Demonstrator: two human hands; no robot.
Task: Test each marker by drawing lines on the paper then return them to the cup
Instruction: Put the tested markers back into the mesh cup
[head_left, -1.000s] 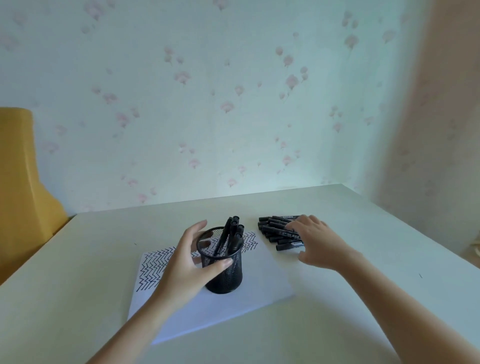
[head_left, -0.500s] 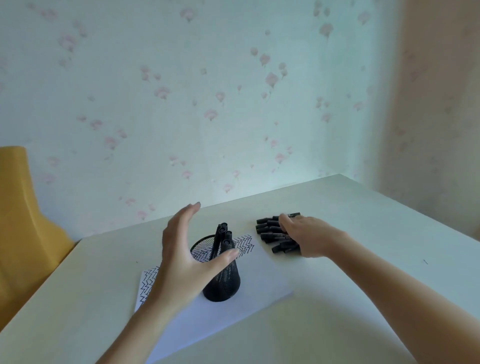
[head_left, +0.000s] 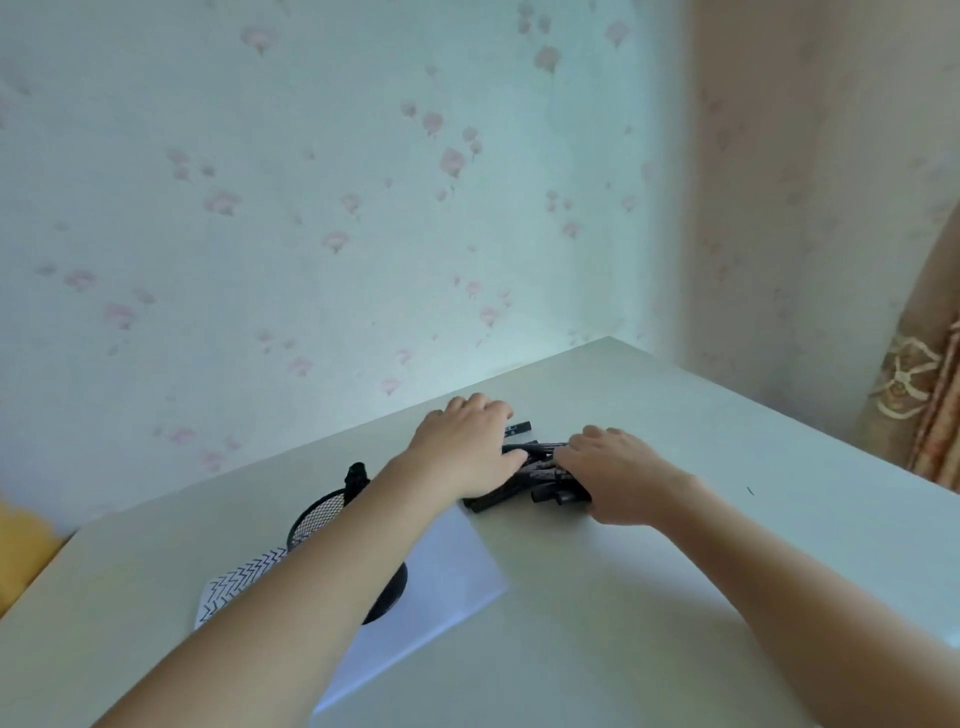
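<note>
Two hands lie on a heap of black markers (head_left: 535, 470) on a pale table (head_left: 727, 519). The left hand (head_left: 467, 452) covers the heap's left and far side, palm down, its fingers bent over the barrels and its thumb stretched along one marker; whether those fingers close round any barrel cannot be told. The right hand (head_left: 618, 475) covers the heap's right side, its fingers curved down onto the markers, with their tips hidden under the hand, so a true grip cannot be told either. Between the two hands a few barrels show, lying crosswise, and two ends stick out toward the person just below the right hand.

Left of the heap stands a black mesh cup (head_left: 332, 519), mostly hidden behind the left forearm, with one dark marker end (head_left: 356, 475) rising above its rim. The cup sits on a white sheet of paper (head_left: 447, 566), whose near right corner lies just left of the heap; zigzag lines (head_left: 244, 577) mark the paper's left end. Right of the heap the tabletop runs bare to its right edge, and past the heap it runs to the far edge at a flowered wall (head_left: 363, 208). A patterned curtain (head_left: 930, 405) hangs beyond the table's right edge.
</note>
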